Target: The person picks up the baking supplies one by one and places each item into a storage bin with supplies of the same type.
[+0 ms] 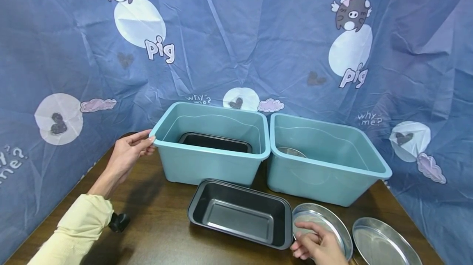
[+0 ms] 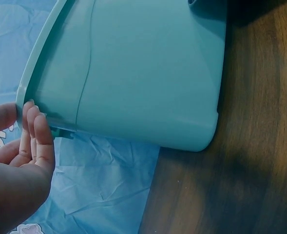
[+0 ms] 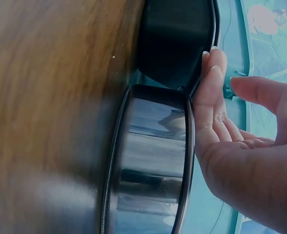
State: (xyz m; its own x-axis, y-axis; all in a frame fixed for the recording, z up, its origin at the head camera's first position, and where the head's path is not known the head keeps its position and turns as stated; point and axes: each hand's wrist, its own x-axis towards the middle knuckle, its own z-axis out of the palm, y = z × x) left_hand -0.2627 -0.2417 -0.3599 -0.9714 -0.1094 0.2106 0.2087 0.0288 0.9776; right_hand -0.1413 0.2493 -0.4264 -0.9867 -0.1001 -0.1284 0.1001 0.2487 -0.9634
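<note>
My left hand (image 1: 129, 152) pinches the front left rim corner of a teal plastic bin (image 1: 210, 168). In the left wrist view, thumb and fingers (image 2: 38, 141) lie on either side of that rim. A dark metal loaf pan (image 1: 240, 215) sits in front of this bin, with its far side against or close to the bin wall. My right hand (image 1: 315, 242) is at the pan's right end. The right wrist view has its fingertips (image 3: 214, 73) right at the loaf pan's rim, and the thumb held apart from them.
A second teal bin (image 1: 318, 180) stands to the right, with a round metal pan (image 1: 292, 151) inside. Another dark pan (image 1: 218, 141) lies in the left bin. Two round silver pans (image 1: 341, 232) (image 1: 384, 242) rest on the wooden table (image 1: 159, 224). Blue printed cloth (image 1: 236, 31) hangs behind.
</note>
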